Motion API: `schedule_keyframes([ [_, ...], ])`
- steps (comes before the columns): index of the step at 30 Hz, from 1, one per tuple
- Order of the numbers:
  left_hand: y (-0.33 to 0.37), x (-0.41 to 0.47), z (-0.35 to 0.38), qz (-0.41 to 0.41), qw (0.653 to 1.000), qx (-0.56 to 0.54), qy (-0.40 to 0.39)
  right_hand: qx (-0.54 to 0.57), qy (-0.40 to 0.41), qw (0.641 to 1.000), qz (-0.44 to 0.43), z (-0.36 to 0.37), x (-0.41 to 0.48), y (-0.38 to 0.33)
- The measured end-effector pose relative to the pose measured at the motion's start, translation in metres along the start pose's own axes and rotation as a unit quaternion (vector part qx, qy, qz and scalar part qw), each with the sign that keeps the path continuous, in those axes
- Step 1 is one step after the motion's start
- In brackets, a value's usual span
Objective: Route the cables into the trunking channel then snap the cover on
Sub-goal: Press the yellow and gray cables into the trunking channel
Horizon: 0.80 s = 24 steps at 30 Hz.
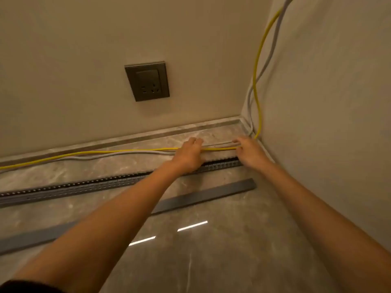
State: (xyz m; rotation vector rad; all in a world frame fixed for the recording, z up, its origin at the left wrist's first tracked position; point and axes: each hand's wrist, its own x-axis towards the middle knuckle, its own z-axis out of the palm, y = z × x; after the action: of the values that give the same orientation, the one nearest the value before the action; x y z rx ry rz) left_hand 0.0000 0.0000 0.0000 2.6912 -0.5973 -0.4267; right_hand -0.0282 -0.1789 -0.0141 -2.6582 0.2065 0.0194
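Note:
A yellow cable and a grey cable lie on the marble floor along the wall, then climb the right corner. My left hand and my right hand both grip the two cables near the corner, about a hand's width apart. The grey slotted trunking channel lies just nearer than the cables, open side up, its right part hidden under my left hand. The flat grey cover lies on the floor nearer still, crossed by my left forearm.
A dark wall socket sits on the far wall above the cables. A marble skirting strip runs along the wall's foot. The right wall stands close beside my right arm.

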Motion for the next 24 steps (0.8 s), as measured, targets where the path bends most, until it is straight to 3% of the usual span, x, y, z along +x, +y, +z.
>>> schedule_keyframes([
  [4,0.009,0.011,0.016,0.017,0.999,0.025,0.009,-0.058,0.0,0.998,-0.026,-0.005,0.004,0.029],
  [11,0.008,0.02,0.032,-0.005,0.992,0.074,0.105,-0.106,0.005,0.994,-0.027,-0.013,0.008,0.039],
  [15,0.007,0.026,0.029,-0.016,0.992,0.095,0.084,-0.129,0.008,0.991,-0.027,-0.019,0.007,0.036],
  [20,0.013,0.023,0.016,0.016,0.987,0.058,0.15,-0.081,0.043,0.995,-0.026,-0.034,0.016,0.036],
  [24,0.019,0.01,0.004,0.058,0.99,0.014,0.131,-0.032,-0.037,0.998,-0.052,-0.041,0.012,0.041],
])
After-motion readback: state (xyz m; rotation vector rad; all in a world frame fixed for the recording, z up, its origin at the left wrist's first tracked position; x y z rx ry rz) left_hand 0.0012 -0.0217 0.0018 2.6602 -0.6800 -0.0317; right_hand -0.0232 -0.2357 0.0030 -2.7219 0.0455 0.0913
